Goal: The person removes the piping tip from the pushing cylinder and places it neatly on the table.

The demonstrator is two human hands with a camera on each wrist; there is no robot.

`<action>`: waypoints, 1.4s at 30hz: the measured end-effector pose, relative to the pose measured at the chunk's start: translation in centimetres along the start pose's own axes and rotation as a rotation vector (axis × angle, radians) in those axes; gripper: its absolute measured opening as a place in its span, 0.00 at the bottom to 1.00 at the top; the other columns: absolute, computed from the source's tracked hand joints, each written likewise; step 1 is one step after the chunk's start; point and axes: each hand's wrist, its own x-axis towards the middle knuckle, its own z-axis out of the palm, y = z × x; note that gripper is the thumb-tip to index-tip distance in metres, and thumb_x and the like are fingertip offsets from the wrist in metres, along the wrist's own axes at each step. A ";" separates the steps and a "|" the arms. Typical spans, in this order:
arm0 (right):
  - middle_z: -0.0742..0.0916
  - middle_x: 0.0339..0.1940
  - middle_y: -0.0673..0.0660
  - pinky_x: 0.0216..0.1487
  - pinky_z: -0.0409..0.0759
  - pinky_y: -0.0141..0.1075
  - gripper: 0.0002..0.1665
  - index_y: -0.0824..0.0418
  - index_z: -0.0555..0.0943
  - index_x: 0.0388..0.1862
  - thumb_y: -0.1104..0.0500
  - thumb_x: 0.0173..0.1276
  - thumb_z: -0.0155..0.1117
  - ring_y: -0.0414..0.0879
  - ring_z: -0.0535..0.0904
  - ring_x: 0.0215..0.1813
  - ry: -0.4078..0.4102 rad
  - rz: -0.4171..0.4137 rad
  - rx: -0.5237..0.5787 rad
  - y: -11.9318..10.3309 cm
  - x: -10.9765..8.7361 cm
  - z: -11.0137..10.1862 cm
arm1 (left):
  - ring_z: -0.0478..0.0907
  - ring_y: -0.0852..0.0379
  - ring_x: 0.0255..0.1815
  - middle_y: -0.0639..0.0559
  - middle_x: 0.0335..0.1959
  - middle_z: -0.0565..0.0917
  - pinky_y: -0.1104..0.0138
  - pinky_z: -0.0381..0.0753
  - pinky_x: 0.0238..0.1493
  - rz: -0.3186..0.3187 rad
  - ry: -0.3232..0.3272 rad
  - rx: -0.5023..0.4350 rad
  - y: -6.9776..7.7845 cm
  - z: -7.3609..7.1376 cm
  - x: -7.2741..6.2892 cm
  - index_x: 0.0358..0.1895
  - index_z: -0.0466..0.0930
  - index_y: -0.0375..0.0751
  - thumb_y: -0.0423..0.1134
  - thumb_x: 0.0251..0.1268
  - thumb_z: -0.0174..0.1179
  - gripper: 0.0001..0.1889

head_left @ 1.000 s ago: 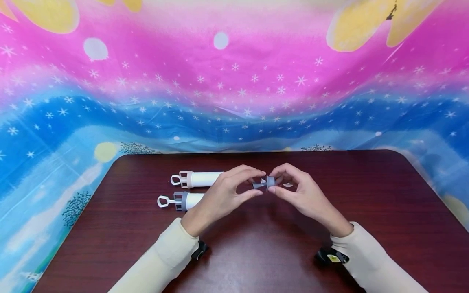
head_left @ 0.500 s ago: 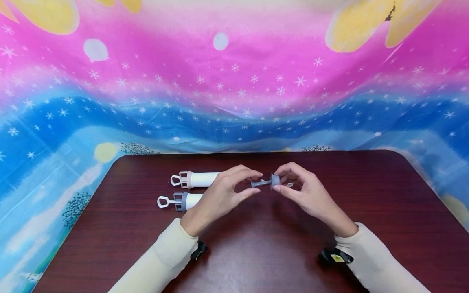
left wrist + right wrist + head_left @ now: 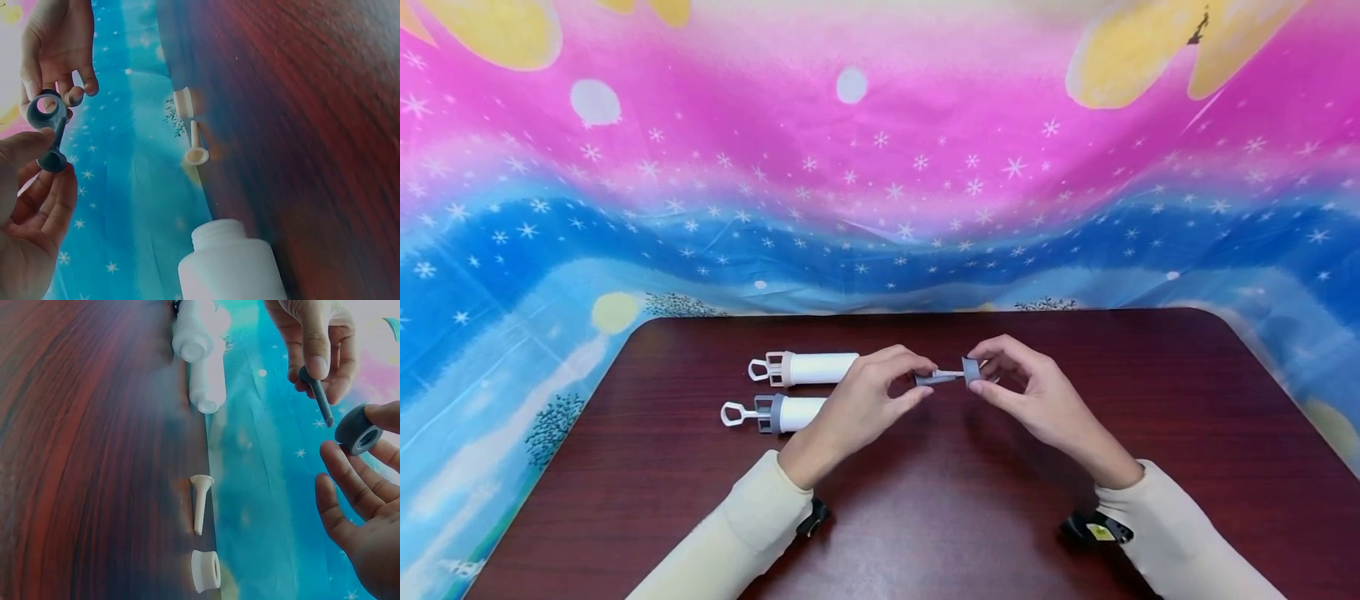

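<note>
Both hands hold small grey parts above the middle of the table in the head view. My left hand pinches a grey nozzle by its flared end, its thin stem pointing to the right hand. The thumb and fingers of my right hand grip a thick grey ring, its opening visible in the left wrist view. Stem tip and ring look close but apart in the right wrist view. Beyond the hands, a cream nozzle and a cream ring lie on the table, separate from each other.
Two white cylinders lie side by side at the left, partly hidden by my left hand: the far cylinder has a beige collar, the near cylinder a grey one. Both end in loop handles. A patterned cloth hangs behind the dark table.
My right hand has moved slightly right with the grey ring, widening the distance between it and the flared end of the nozzle. The left hand keeps its pinch.
</note>
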 end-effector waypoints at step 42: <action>0.85 0.41 0.51 0.42 0.81 0.34 0.20 0.58 0.85 0.49 0.73 0.60 0.74 0.41 0.81 0.39 -0.056 0.061 -0.296 3.8 -1.5 -0.7 | 0.85 0.61 0.44 0.55 0.45 0.89 0.71 0.83 0.44 -0.287 -0.254 0.169 0.2 5.0 0.9 0.45 0.90 0.45 0.34 0.71 0.68 0.05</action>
